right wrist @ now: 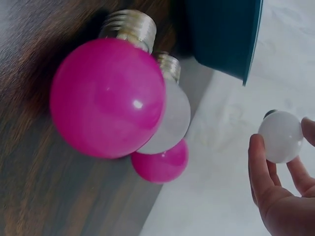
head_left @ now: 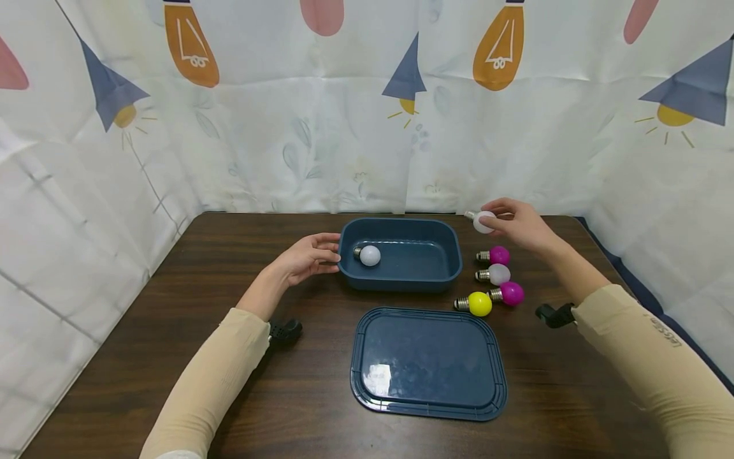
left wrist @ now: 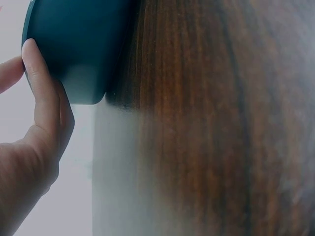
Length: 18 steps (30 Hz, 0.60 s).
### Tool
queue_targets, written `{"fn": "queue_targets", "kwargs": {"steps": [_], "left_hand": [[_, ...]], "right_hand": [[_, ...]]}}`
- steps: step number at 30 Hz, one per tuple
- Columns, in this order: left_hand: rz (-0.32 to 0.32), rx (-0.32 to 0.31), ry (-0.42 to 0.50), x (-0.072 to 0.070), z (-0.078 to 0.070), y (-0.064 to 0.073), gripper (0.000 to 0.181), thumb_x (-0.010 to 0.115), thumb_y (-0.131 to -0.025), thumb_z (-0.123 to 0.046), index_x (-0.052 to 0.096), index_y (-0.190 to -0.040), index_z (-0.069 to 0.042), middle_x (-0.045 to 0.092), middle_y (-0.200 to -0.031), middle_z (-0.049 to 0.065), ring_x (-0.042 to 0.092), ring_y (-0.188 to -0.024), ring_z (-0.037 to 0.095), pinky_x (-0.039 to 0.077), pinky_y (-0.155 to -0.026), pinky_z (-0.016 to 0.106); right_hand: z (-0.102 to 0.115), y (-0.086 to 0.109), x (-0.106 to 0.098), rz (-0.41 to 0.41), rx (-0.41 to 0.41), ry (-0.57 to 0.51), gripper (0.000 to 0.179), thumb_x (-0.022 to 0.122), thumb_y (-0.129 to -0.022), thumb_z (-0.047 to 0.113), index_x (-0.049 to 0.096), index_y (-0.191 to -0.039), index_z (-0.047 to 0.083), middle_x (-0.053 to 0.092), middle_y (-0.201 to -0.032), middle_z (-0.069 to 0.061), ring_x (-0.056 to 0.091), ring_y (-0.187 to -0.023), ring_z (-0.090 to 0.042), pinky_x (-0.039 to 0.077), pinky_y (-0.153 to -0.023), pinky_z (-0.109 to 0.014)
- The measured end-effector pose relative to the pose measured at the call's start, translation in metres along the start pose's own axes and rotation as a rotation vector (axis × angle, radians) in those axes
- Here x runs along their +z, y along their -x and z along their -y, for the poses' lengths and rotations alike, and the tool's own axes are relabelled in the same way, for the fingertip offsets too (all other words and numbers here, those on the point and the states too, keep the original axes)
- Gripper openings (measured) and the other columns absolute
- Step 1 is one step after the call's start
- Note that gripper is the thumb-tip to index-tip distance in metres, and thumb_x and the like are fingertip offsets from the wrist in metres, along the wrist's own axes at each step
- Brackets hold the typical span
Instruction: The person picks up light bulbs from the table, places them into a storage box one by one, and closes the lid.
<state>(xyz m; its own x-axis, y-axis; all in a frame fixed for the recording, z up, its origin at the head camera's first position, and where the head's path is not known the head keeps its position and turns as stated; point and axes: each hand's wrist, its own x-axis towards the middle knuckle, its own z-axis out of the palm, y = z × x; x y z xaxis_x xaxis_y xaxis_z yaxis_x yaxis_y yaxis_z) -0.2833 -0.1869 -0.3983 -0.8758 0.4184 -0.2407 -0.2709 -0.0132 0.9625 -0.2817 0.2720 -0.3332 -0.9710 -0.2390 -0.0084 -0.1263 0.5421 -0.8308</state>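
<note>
A white light bulb (head_left: 483, 222) is pinched between the thumb and fingers of my right hand (head_left: 518, 225), held above the table's back right part with its base pointing left. In the right wrist view the white globe (right wrist: 281, 136) shows between the fingertips. My left hand (head_left: 309, 258) touches the left end of a dark blue bin (head_left: 401, 284) with fairly straight fingers; the left wrist view shows fingertips against the bin's rim and outer wall (left wrist: 81, 54). Inside the bin, at its left, lies another white bulb (head_left: 370, 255).
Right of the bin lie a magenta bulb (head_left: 499, 255), a white bulb (head_left: 499, 274), a second magenta bulb (head_left: 512, 294) and a yellow bulb (head_left: 480, 304). A dark blue lid (head_left: 430, 357) lies flat in front of the bin. A printed curtain (head_left: 355, 140) hangs behind the wooden table (head_left: 275, 395).
</note>
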Motion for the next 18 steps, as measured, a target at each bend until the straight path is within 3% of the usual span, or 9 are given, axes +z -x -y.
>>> {"fn": "queue_targets", "kwargs": {"steps": [18], "left_hand": [[0.023, 0.018, 0.047, -0.001, 0.004, -0.002, 0.069, 0.056, -0.099, 0.009, 0.024, -0.160, 0.000, 0.040, -0.147, 0.028, 0.066, -0.098, 0.020, 0.060, -0.086, 0.031]], "right_hand": [[0.025, -0.007, 0.019, 0.013, -0.035, -0.031, 0.052, 0.064, -0.104, 0.030, 0.050, -0.144, 0.000, 0.048, -0.144, -0.021, 0.057, -0.124, -0.038, 0.056, -0.086, -0.022]]}}
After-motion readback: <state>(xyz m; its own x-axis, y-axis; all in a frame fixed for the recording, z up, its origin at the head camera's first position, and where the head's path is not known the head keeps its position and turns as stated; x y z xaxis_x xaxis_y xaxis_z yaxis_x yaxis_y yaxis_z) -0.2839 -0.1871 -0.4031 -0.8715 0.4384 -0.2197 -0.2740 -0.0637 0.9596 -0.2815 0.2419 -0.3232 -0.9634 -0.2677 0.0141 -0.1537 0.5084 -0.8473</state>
